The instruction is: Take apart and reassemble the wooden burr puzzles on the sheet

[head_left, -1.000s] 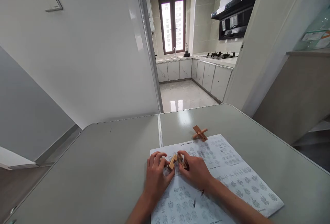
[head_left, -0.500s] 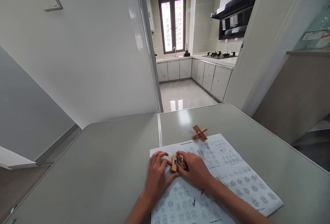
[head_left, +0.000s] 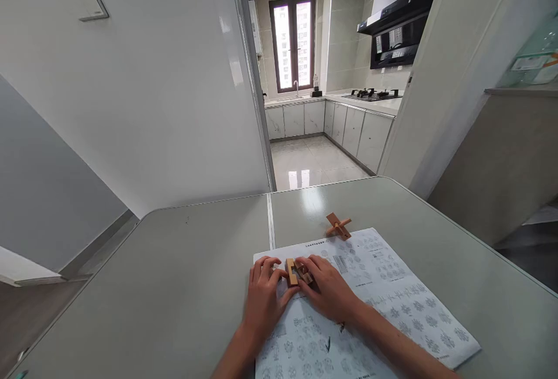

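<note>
Two notched wooden puzzle pieces are between my hands, over a printed instruction sheet (head_left: pixel 405 297). My left hand (head_left: pixel 264 295) pinches the lighter notched wooden block (head_left: pixel 292 272) between thumb and fingers. The browner notched wooden piece (head_left: pixel 305 275) sits in the curl of my right hand (head_left: pixel 328 289), close against the block. My right fingers hide part of it, and whether the two pieces interlock I cannot tell. Beyond the sheet's top edge lies a small cross of joined wooden pieces (head_left: pixel 338 226).
The sheet lies on a grey-green table (head_left: pixel 196 286) with a pale seam (head_left: pixel 271 222) running away from me. Small dark marks show on the paper near my right forearm. Past the table's far edge is a kitchen with white cabinets (head_left: pixel 294 120).
The lighter block has turned in my fingers, so its notch now faces more upward and right. Both hands have shifted only slightly. The wooden cross stays put.
</note>
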### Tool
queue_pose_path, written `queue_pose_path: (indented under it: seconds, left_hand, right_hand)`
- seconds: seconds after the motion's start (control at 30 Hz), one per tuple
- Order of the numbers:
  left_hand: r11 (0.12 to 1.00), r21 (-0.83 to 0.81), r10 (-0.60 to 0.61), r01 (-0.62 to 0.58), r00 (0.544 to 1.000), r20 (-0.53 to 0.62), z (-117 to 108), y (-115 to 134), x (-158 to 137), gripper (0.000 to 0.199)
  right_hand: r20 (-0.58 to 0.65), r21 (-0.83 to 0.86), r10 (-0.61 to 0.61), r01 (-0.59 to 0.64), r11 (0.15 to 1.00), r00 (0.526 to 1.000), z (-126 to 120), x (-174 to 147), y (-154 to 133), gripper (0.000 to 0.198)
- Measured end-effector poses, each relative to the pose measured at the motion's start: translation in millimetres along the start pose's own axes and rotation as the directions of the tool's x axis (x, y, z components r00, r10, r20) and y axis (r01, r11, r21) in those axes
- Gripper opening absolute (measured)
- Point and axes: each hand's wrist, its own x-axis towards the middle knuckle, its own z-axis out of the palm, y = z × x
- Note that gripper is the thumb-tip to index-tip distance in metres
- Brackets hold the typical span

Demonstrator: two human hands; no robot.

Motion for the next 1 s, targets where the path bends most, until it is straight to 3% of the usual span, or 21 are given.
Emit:
queue_pose_path:
  seconds: [0.3,0.53,0.7,0.87,1.0]
  left_hand:
    - [1.0,0.001,-0.02,0.02,0.999,-0.029,1,-2,1,0.03]
    - [0.995,-0.087,-0.051,0.045,0.997,-0.059,4,-4,0,0.055]
    - [0.996,-0.083,0.03,-0.03,1.0,0.007,7,-9,0,0.069]
    - [0.998,-0.043,0.058,-0.055,0.996,0.064,7,-12,1,0.054]
    - [0.999,-0.045,-0.004,0.007,0.998,0.059,9,-14,0,0.046]
  right_hand:
    - [0.009,0.113,-0.065,0.064,0.992,0.998,-1,1,1,0.052]
    - [0.06,0.198,-0.138,0.124,0.972,0.989,-2,1,1,0.052]
    - [0.123,0.268,-0.174,0.136,0.954,0.977,-2,-1,0,0.052]
    - [0.091,0.378,-0.097,0.056,0.924,0.991,-3,1,-3,0.041]
    - [-0.039,0.489,0.122,-0.088,0.868,0.992,-5,8,1,0.023]
